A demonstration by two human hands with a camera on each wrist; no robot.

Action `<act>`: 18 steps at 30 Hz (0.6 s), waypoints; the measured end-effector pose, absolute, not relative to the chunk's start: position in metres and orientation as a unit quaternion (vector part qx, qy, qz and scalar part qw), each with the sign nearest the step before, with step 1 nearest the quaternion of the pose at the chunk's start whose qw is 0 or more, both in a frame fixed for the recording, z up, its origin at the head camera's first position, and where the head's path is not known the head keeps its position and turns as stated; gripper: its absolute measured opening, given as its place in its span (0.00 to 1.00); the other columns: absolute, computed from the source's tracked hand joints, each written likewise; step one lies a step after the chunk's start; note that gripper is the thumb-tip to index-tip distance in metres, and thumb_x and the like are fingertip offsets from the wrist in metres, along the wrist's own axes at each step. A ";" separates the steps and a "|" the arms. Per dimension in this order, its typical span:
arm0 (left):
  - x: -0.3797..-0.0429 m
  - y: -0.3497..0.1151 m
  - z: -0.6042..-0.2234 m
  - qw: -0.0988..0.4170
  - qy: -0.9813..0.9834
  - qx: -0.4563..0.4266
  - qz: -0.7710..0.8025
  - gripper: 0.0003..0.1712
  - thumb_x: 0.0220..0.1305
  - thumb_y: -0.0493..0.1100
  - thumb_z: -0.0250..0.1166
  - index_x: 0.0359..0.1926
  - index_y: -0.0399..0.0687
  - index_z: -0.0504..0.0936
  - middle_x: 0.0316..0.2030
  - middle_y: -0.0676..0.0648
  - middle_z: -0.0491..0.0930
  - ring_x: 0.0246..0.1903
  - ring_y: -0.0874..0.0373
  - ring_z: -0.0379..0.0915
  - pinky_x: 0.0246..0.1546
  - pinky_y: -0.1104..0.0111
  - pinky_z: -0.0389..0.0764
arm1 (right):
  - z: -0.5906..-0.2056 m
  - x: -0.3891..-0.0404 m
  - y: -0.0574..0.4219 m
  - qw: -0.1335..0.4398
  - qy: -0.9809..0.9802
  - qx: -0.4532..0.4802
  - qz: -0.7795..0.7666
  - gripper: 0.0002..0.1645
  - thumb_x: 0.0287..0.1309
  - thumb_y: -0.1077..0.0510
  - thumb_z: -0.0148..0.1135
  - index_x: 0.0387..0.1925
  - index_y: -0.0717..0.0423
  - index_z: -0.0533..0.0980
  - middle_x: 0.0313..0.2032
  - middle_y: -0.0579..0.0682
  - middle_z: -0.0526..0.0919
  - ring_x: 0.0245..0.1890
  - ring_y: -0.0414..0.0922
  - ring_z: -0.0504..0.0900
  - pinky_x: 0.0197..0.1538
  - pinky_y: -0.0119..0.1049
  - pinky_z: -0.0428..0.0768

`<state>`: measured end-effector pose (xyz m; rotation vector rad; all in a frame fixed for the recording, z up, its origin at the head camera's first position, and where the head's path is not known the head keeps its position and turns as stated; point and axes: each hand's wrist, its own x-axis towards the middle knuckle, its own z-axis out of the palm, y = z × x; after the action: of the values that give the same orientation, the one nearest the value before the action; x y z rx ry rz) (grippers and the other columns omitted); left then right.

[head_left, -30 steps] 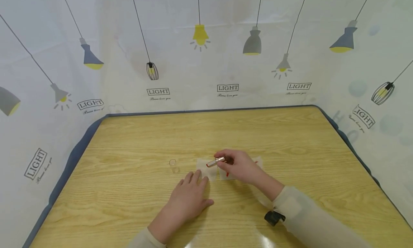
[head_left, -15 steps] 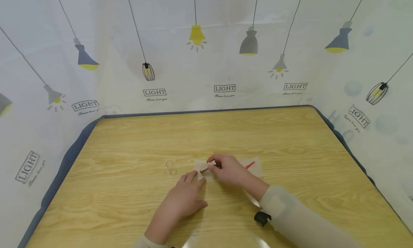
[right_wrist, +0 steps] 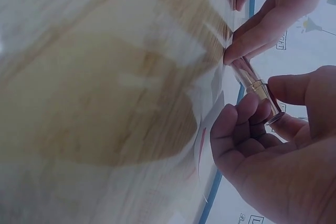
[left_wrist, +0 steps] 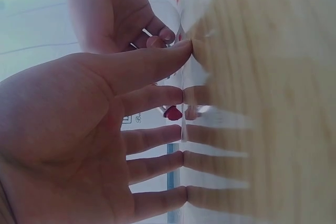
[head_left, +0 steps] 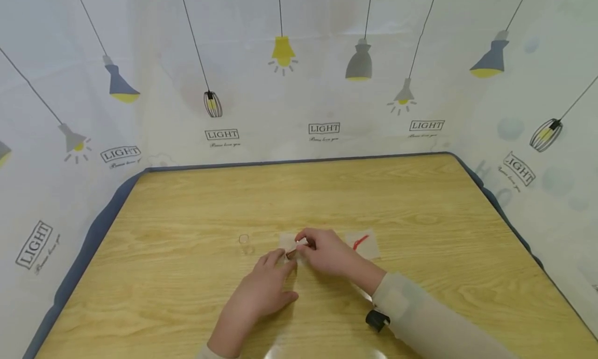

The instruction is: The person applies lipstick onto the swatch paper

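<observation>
My right hand [head_left: 324, 252] pinches a lipstick [right_wrist: 256, 85] with a shiny gold-toned tube between thumb and fingers. In the left wrist view, the red lipstick tip [left_wrist: 173, 113] shows just behind the fingers of my left hand. The lipstick slants down over a small white sheet of paper [head_left: 286, 239], partly covered by both hands; whether the tip touches it I cannot tell. My left hand [head_left: 266, 286] lies with straight fingers, fingertips resting at that sheet's near left edge. Right of it, a second sheet [head_left: 372, 248] bears a red streak [head_left: 361, 242], partly behind my right hand.
A small clear cap-like piece [head_left: 244, 239] stands left of the papers on the wooden table [head_left: 187, 208]. A white curtain printed with lamps [head_left: 261, 79] surrounds the table's back and sides. A black device [head_left: 376, 320] hangs at the right wrist.
My right hand has moved left and a little nearer, bringing the lipstick down over the left sheet by the left fingertips. The red streak on the right sheet is uncovered more. The view shifts slightly.
</observation>
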<state>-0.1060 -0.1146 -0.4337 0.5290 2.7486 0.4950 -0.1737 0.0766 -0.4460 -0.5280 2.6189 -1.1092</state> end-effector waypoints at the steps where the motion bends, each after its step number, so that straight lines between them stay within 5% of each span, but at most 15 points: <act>1: -0.106 -0.114 -0.433 0.148 0.957 0.183 0.172 0.39 0.66 0.54 0.76 0.74 0.48 0.75 0.79 0.34 0.62 0.77 0.31 0.59 0.57 0.33 0.82 | -0.445 -0.174 0.076 0.124 0.899 -0.180 -0.379 0.11 0.76 0.56 0.63 0.53 0.52 0.84 0.34 0.47 0.87 0.33 0.40 0.78 0.41 0.37 0.78; 7: -0.105 -0.113 -0.430 0.142 0.958 0.183 0.171 0.40 0.66 0.54 0.76 0.75 0.48 0.75 0.79 0.35 0.63 0.78 0.32 0.60 0.60 0.34 0.81 | -0.442 -0.180 0.075 0.124 0.911 -0.177 -0.352 0.11 0.76 0.55 0.62 0.54 0.51 0.83 0.45 0.51 0.91 0.40 0.42 0.83 0.47 0.41 0.83; 18: -0.104 -0.112 -0.429 0.143 0.958 0.180 0.170 0.40 0.66 0.53 0.76 0.74 0.47 0.75 0.79 0.34 0.63 0.78 0.32 0.60 0.63 0.35 0.80 | -0.438 -0.191 0.079 0.139 0.916 -0.145 -0.346 0.15 0.78 0.54 0.59 0.59 0.52 0.82 0.50 0.52 0.90 0.46 0.44 0.86 0.52 0.44 0.86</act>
<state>-0.1035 -0.1121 -0.4289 0.5183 2.7639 0.4894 -0.1908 0.0791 -0.4377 -0.4206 2.6490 -1.0014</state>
